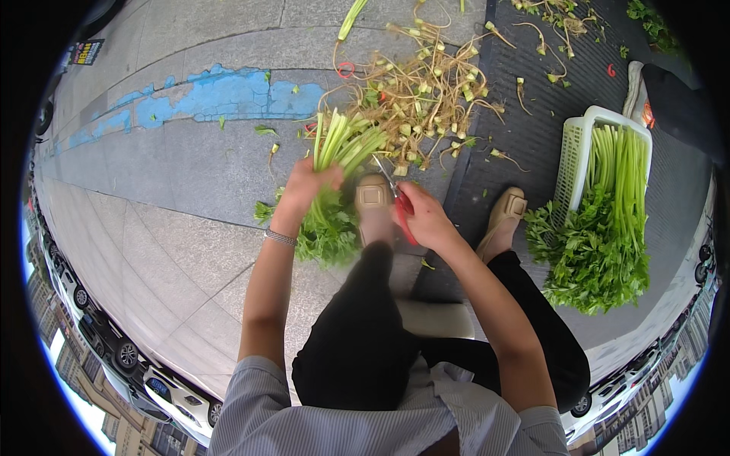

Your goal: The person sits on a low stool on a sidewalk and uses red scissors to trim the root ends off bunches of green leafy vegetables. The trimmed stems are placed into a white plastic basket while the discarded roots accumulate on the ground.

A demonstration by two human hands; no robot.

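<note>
My left hand grips a bunch of celery around its stalks. The pale cut ends point away from me, and the leaves hang down towards my left leg. In my right hand is a pair of scissors with red handles. Their metal blades reach up beside the stalk ends, and the blades look slightly parted. Just beyond both hands, a heap of cut-off celery roots with stringy brown rootlets covers the pavement.
On the right, a white plastic basket holds celery stalks, their leaves spilling over its near end. Red ties and stray roots lie about. My shoes stand close to the heap. A dark ribbed mat runs along the right.
</note>
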